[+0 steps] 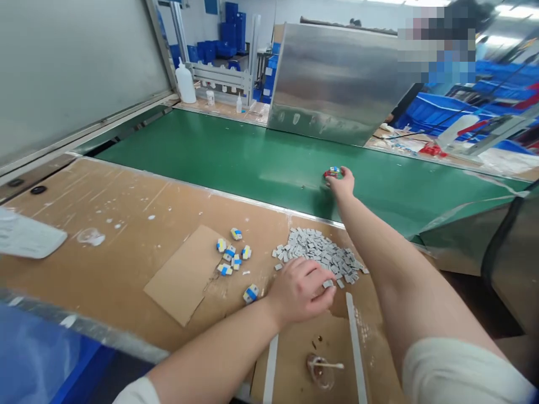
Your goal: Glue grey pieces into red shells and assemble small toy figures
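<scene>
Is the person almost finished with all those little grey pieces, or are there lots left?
Lots left. Looking done: a few blue, yellow and white pieces lie by the cardboard sheet. In hand: the right hand is out on the green belt with a small colourful piece at its fingertips, and the left hand rests at the grey pile, which looks big.

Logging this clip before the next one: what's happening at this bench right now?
A person works at a brown cardboard-covered bench beside a green conveyor belt. The right hand reaches out over the belt, with a small red, blue and white piece at its fingertips. The left hand rests at the edge of a heap of small grey blocks, pinching one. A few blue, yellow and white pieces lie on the bench nearby.
</scene>
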{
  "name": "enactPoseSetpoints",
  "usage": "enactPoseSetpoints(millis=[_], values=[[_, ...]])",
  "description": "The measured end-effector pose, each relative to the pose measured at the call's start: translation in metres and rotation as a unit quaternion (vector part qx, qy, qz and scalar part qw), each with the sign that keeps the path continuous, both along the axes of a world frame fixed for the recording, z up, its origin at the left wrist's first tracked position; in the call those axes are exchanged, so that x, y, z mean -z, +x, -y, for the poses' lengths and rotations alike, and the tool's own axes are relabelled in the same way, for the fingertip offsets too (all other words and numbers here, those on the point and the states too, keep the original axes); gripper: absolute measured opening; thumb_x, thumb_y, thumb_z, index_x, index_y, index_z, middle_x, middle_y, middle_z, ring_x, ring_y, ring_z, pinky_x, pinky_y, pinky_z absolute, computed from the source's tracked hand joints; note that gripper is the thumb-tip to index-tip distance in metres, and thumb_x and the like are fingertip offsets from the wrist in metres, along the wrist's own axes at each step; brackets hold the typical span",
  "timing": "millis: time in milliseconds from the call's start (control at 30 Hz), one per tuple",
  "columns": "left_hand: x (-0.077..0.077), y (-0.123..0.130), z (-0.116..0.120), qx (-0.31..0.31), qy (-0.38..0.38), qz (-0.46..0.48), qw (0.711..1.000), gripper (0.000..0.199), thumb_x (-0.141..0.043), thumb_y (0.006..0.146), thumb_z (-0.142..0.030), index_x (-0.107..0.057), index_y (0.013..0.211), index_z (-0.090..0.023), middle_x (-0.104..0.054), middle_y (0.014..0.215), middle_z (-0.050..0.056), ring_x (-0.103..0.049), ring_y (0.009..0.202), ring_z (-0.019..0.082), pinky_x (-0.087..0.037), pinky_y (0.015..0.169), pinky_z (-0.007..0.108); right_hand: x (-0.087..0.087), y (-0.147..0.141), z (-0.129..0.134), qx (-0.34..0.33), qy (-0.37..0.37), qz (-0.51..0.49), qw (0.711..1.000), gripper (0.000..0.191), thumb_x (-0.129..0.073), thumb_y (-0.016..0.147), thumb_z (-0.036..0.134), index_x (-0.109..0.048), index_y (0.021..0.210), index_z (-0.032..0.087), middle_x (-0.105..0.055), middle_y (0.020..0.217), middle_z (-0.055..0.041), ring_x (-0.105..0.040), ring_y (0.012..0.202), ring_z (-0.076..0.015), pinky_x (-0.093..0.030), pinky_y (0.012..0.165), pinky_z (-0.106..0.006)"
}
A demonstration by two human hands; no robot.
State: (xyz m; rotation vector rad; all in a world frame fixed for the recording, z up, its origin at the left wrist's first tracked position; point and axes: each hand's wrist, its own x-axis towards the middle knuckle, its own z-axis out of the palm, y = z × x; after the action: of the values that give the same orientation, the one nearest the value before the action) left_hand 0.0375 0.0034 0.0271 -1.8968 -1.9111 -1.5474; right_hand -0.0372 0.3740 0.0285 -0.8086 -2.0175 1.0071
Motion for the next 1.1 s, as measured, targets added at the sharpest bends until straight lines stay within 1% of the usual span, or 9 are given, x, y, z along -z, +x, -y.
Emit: enactPoseSetpoints(millis=[167, 367, 467, 567, 733, 833, 933, 1000, 1100], values=[[0.000, -0.005, -0.003, 0.035, -0.010, 0.023, 0.999, 0.018, -0.060, 0.099, -0.034, -0.071, 0.105, -0.020, -0.074, 0.086, 0.004, -0.070, 0.085, 0.020, -0.056, 0.087, 0.035, -0.027, 0.054, 0.090, -0.061, -0.072, 0.041, 0.995, 0.018, -0.073, 0.091, 0.029, -0.072, 0.105, 0.017, -0.074, 0.093, -0.0081, -0.069, 0.075, -0.0165, -0.056, 0.067, -0.030], [-0.005, -0.011, -0.004, 0.050, -0.080, 0.133, 0.987, 0.020, -0.061, 0.098, -0.035, -0.072, 0.108, -0.022, -0.071, 0.084, 0.002, -0.065, 0.075, 0.016, -0.051, 0.076, 0.030, -0.076, 0.233, 0.186, -0.170, 0.127, 0.254, 0.943, 0.031, -0.064, 0.099, 0.050, -0.076, 0.103, 0.022, -0.075, 0.099, -0.0065, -0.069, 0.084, -0.0198, -0.053, 0.078, -0.033], [-0.005, -0.013, -0.007, 0.059, -0.116, 0.195, 0.972, 0.024, -0.061, 0.097, -0.040, -0.072, 0.109, -0.022, -0.068, 0.081, 0.000, -0.061, 0.070, 0.015, -0.047, 0.070, 0.027, -0.066, 0.317, 0.218, -0.071, 0.187, 0.382, 0.902, 0.036, -0.071, 0.095, 0.052, -0.074, 0.115, 0.022, -0.071, 0.115, -0.0111, -0.069, 0.102, -0.0272, -0.054, 0.088, -0.037], [-0.005, -0.012, -0.007, 0.106, -0.134, 0.198, 0.965, 0.027, -0.061, 0.097, -0.044, -0.073, 0.104, -0.021, -0.069, 0.083, 0.001, -0.063, 0.076, 0.016, -0.047, 0.073, 0.028, -0.035, 0.365, 0.236, -0.024, 0.175, 0.423, 0.889, 0.042, -0.073, 0.094, 0.046, -0.068, 0.127, 0.021, -0.067, 0.125, -0.0147, -0.067, 0.113, -0.0313, -0.054, 0.095, -0.041], [-0.004, -0.005, -0.005, 0.219, -0.206, 0.218, 0.929, 0.041, -0.057, 0.098, -0.055, -0.069, 0.116, -0.020, -0.070, 0.090, 0.002, -0.060, 0.074, 0.015, -0.046, 0.069, 0.027, -0.004, 0.347, 0.252, 0.025, 0.125, 0.251, 0.959, 0.031, -0.067, 0.099, 0.039, -0.066, 0.122, 0.019, -0.068, 0.119, -0.0139, -0.068, 0.107, -0.0282, -0.055, 0.098, -0.044], [-0.003, -0.001, -0.002, 0.284, -0.271, 0.379, 0.838, 0.066, -0.048, 0.097, -0.074, -0.051, 0.141, -0.025, -0.069, 0.102, 0.004, -0.052, 0.055, 0.009, -0.035, 0.050, 0.023, -0.011, 0.297, 0.266, -0.064, 0.145, 0.120, 0.980, 0.033, -0.070, 0.098, 0.040, -0.066, 0.127, 0.024, -0.072, 0.116, -0.0111, -0.068, 0.110, -0.0279, -0.054, 0.102, -0.047], [-0.007, -0.001, 0.000, 0.308, -0.289, 0.499, 0.757, 0.069, -0.046, 0.094, -0.082, -0.050, 0.134, -0.025, -0.060, 0.086, -0.001, -0.034, 0.044, 0.005, -0.018, 0.043, 0.021, -0.026, 0.253, 0.281, -0.168, 0.198, 0.066, 0.963, 0.038, -0.074, 0.096, 0.044, -0.067, 0.130, 0.028, -0.071, 0.129, -0.0113, -0.062, 0.128, -0.0313, -0.045, 0.116, -0.054], [-0.011, -0.004, 0.001, 0.293, -0.268, 0.510, 0.763, 0.061, -0.054, 0.093, -0.077, -0.055, 0.122, -0.023, -0.053, 0.079, -0.003, -0.027, 0.046, 0.005, -0.015, 0.045, 0.021, -0.032, 0.241, 0.289, -0.149, 0.193, 0.020, 0.970, 0.046, -0.075, 0.094, 0.049, -0.064, 0.133, 0.027, -0.066, 0.136, -0.0132, -0.058, 0.132, -0.0318, -0.044, 0.116, -0.052], [-0.012, -0.009, -0.001, 0.243, -0.229, 0.445, 0.831, 0.050, -0.064, 0.093, -0.065, -0.055, 0.119, -0.023, -0.054, 0.084, -0.003, -0.033, 0.053, 0.007, -0.026, 0.049, 0.023, -0.026, 0.253, 0.299, -0.045, 0.143, -0.031, 0.988, 0.030, -0.064, 0.100, 0.051, -0.065, 0.113, 0.023, -0.068, 0.114, -0.0110, -0.063, 0.108, -0.0267, -0.051, 0.095, -0.042]])
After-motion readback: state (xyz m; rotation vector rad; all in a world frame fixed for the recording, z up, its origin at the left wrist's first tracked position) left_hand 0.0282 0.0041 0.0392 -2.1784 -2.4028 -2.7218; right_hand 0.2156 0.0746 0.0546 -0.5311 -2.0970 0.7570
